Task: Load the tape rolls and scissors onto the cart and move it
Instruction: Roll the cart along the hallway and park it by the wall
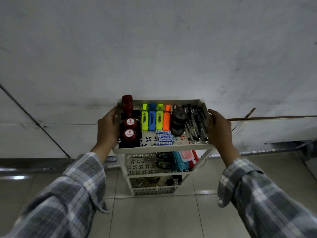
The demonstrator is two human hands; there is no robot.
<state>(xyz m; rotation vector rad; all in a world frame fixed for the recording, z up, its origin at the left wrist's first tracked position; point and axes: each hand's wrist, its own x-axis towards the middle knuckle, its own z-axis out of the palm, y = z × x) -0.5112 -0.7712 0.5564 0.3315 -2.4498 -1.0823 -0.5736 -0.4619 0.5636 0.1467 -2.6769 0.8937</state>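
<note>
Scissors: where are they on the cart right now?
In the head view, the scissors lie on the cart's middle shelf, below the top tray, just left of the teal and red packets.

Cream three-tier plastic cart (161, 148): matt, perforated shelf floors with pinwheel cut-outs. Neon plastic highlighters (155, 118), smooth, slightly glossy. Dark red round stamps (129, 123) look like glossy plastic, paper labels on top. Black pens (195, 122): shiny plastic barrels. Scissors with black-and-green plastic handles (162, 160), metal blades dull. Tape rolls on bottom shelf (151, 181): glossy, blurred. Plaid sleeves (73, 194): soft woven cloth. Floor tiles (154, 217): glazed, reflective. Grey wall (154, 48): matt, scuffed.
</note>
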